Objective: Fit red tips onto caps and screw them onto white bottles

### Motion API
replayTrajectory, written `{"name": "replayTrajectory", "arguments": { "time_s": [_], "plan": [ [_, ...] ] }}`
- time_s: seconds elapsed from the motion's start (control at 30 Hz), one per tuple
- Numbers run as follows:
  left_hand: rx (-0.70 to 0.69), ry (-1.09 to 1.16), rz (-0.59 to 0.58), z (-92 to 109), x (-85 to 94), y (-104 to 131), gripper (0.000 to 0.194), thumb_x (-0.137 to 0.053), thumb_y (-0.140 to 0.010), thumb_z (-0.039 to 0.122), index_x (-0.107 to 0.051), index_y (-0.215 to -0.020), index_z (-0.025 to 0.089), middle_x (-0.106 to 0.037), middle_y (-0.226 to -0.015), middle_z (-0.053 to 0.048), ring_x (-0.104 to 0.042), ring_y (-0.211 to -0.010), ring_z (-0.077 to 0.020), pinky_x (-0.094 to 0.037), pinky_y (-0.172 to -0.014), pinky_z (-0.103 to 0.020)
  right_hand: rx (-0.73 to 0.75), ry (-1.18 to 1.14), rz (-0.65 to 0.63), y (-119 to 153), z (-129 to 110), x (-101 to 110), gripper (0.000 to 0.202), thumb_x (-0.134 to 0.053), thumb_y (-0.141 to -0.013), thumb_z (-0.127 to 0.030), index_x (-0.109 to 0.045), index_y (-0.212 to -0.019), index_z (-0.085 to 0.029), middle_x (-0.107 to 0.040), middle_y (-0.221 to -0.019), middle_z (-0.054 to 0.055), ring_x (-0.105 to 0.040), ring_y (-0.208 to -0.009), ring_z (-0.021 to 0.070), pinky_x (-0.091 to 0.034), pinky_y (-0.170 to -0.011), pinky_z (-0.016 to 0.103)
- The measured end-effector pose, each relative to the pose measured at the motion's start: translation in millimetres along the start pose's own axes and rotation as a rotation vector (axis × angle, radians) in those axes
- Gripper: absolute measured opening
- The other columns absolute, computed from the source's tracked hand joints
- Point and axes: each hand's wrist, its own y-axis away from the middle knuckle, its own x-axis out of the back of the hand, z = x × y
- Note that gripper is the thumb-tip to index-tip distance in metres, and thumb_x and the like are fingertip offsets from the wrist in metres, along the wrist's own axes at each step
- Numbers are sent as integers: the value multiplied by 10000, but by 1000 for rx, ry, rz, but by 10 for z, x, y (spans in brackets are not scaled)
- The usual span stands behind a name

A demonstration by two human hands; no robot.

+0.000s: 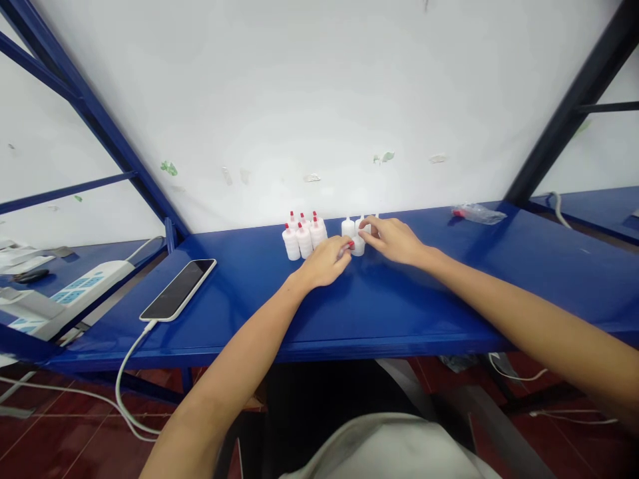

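My left hand (325, 261) is closed, with a red cap (351, 245) showing at its fingertips. The rest of what lies inside that hand is hidden. Just to the right, my right hand (392, 239) has its thumb and forefinger curled close together at the top of a white squeeze bottle (358, 247). Whether a small part sits between those fingertips is hard to see. Behind it stand more white bottles (348, 227) with bare nozzles, partly covered by my right hand. Left of my hands, several white bottles with red tips (291, 245) stand upright in a tight group.
A phone (178, 291) with a white charging cable (120, 379) lies on the blue table (399, 313) at the left. A clear plastic bag (480, 213) with something red inside is at the back right. Blue frame posts flank the table, and a white wall rises behind.
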Motion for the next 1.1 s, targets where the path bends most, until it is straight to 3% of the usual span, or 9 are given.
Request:
{"name": "replayTrajectory", "arguments": {
  "time_s": [0.1, 0.27, 0.47, 0.63, 0.73, 0.83, 0.93, 1.03, 1.1],
  "plan": [
    [-53, 24, -14, -4, -38, -2, 254, -419, -965, 310, -570, -1109, 166, -658, -1006, -93, -586, -891, -222, -445, -827, -353, 86, -100, 12, 62, -29, 46, 352, -389, -996, -456, -626, -1061, -205, -646, -713, 17, -569, -646, 183, -337, -625, 288],
    [-37, 70, -68, 15, -11, 4, 180, -444, -958, 306, -553, -989, 166, -641, -910, -60, -566, -798, -192, -427, -744, -318, 315, -192, -130, 146, -102, 67, 374, -416, -989, -531, -582, -935, -201, -634, -794, 35, -538, -680, 175, -362, -664, 296],
    [-109, 113, -129, 54, 23, 2, 164, -402, -954, 263, -533, -959, 166, -614, -872, -32, -527, -758, -161, -423, -747, -294, 360, -215, -141, 170, -180, 40, 323, -368, -1011, -456, -510, -861, -208, -597, -821, 51, -515, -713, 180, -371, -674, 308],
    [-120, 57, -102, 72, 52, -2, 202, -408, -907, 196, -550, -1047, 165, -643, -990, -72, -570, -862, -190, -441, -825, -314, 238, -410, -153, 146, -188, 119, 409, -286, -1010, -476, -407, -710, -226, -493, -667, 6, -451, -622, 159, -365, -626, 304],
    [-59, 25, -28, 60, 102, 17, 236, -407, -939, 249, -546, -1116, 176, -648, -973, -69, -580, -844, -197, -440, -810, -326, 130, -443, -137, 84, 2, 260, 405, -293, -994, -487, -372, -691, -230, -453, -639, -7, -426, -593, 153, -365, -600, 301],
    [38, 15, -22, 46, 113, 35, 276, -396, -979, 364, -541, -1128, 183, -634, -846, -39, -565, -737, -191, -427, -725, -319, 68, -166, -184, 31, 335, 411, 320, -385, -952, -410, -440, -700, -221, -535, -681, 15, -495, -643, 176, -383, -638, 315],
    [67, 1, -75, 38, 75, 37, 260, -378, -981, 366, -562, -1011, 184, -616, -787, -32, -555, -705, -191, -418, -693, -316, -85, 82, -309, 11, 648, 494, 254, -459, -888, -368, -520, -697, -212, -630, -721, 54, -560, -663, 205, -398, -632, 328],
    [57, -23, -101, 33, 47, 29, 213, -393, -945, 307, -547, -865, 184, -614, -797, -43, -556, -718, -194, -429, -711, -329, -205, 193, -431, 6, 810, 503, 253, -515, -849, -376, -586, -684, -197, -681, -754, 86, -605, -667, 223, -411, -617, 333],
    [61, -14, -109, 28, 49, 26, 155, -414, -907, 265, -540, -866, 184, -624, -825, -47, -567, -742, -200, -445, -734, -338, -230, 229, -493, 3, 841, 485, 260, -543, -834, -379, -617, -676, -187, -690, -748, 96, -616, -652, 224, -412, -607, 335]
  ]
}}
